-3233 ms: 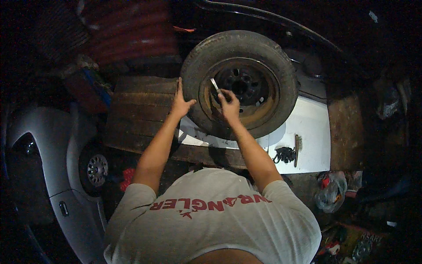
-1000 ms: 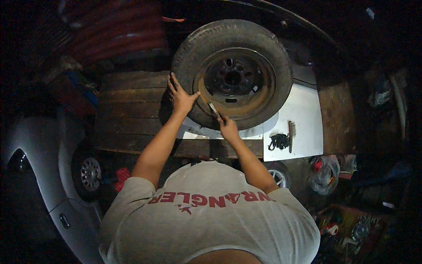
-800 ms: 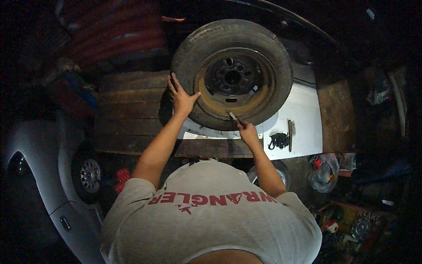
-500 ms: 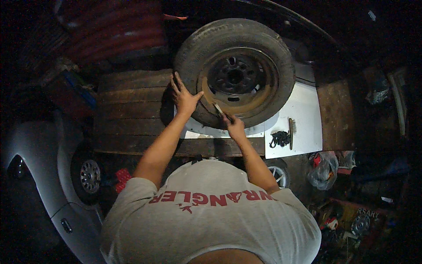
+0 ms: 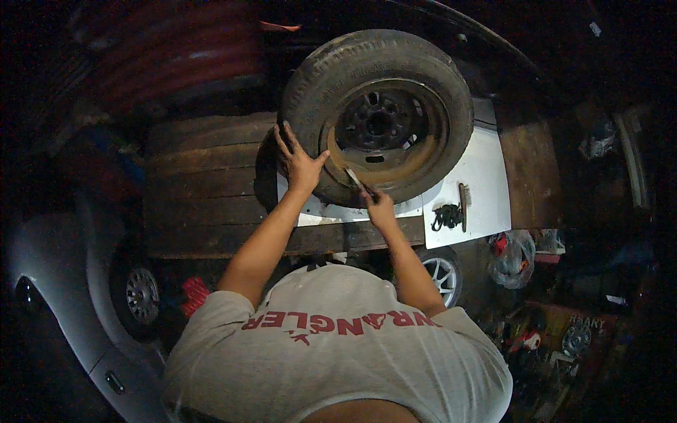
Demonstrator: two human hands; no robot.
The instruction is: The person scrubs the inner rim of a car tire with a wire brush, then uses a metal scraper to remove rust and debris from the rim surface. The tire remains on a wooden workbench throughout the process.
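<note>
A large dirty tyre [image 5: 310,116] lies on its side, mounted on a wheel rim [image 5: 403,169] with a dark centre and a rust-brown inner wall. My left hand [image 5: 303,170] rests on the tyre's left sidewall, fingers spread and thumb pointing toward the rim. Closed around the dark handle of a narrow, pale-tipped tool [image 5: 353,178] is my right hand [image 5: 381,210]. The tip touches or nearly touches the rim's near-left edge. Whether it is a brush or a scraper I cannot tell.
Under the wheel, a white sheet [image 5: 486,187] covers part of a plank table [image 5: 204,187]. On the sheet lie a wooden-handled brush [image 5: 463,208] and a black tangled bundle [image 5: 446,217]. A silver car [image 5: 56,261] stands left; a plastic bag [image 5: 515,261] lies at right.
The whole view has shifted slightly. My left hand stays on the tyre, and my right hand keeps its hold on the tool, its tip still at nearly the same spot.
</note>
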